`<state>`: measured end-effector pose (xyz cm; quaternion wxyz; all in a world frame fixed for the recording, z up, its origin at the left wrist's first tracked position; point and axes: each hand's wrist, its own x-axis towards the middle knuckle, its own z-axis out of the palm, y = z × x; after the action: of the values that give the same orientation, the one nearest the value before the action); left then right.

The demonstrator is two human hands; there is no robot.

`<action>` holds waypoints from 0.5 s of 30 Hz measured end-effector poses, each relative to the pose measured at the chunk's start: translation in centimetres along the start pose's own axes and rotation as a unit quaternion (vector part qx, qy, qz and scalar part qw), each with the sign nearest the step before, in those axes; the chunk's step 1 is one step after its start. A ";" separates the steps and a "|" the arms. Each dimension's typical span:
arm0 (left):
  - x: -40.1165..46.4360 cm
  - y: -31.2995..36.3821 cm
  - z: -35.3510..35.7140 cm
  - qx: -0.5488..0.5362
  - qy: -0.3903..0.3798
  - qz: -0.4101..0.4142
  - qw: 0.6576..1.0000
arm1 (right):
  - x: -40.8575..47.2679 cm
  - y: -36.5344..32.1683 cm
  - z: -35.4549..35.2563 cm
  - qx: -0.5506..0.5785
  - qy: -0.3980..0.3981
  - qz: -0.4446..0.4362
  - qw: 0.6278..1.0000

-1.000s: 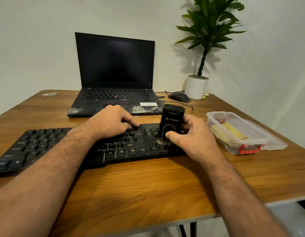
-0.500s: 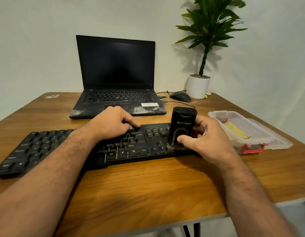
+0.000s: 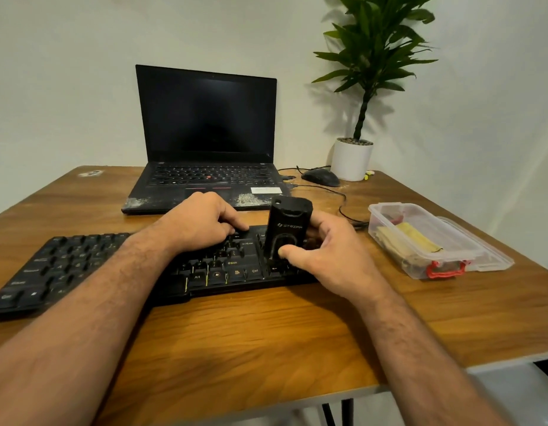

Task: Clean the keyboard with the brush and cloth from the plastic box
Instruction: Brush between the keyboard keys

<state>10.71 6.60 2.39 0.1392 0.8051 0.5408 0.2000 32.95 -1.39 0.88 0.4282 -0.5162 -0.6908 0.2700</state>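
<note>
Keyboard (image 3: 82, 265) under left hand (image 3: 202, 222), right hand (image 3: 325, 250) gripping brush (image 3: 286, 229)

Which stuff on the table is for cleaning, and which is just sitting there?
For the job:
black keyboard
black brush, gripped by right hand
left hand, resting on keys
clear plastic box with yellow cloth

Just lying about:
black laptop
black mouse
potted green plant

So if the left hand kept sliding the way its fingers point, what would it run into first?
Likely the black brush that the right hand holds upright on the black keyboard. The left hand points rightward along the keys; depth is uncertain.
</note>
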 end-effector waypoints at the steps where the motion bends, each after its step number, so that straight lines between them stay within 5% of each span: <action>1: 0.0 0.0 0.0 0.000 0.000 0.001 1.000 | 0.2 -0.1 0.1 -0.004 0.008 0.002 1.000; 5: -0.1 0.0 0.0 0.007 0.001 -0.001 1.000 | 0.7 -0.6 0.1 -0.034 0.051 0.022 0.998; 11: -0.1 0.2 0.0 0.021 -0.004 0.000 1.000 | 0.3 -0.9 0.0 -0.005 -0.010 0.008 1.000; 15: 0.0 1.4 0.4 0.002 0.007 0.030 1.000 | 3.0 0.1 -2.9 0.027 0.081 0.065 0.994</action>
<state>12.02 6.02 2.70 0.1278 0.8197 0.5181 0.2080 35.21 1.25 3.09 0.4776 -0.5690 -0.6113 0.2730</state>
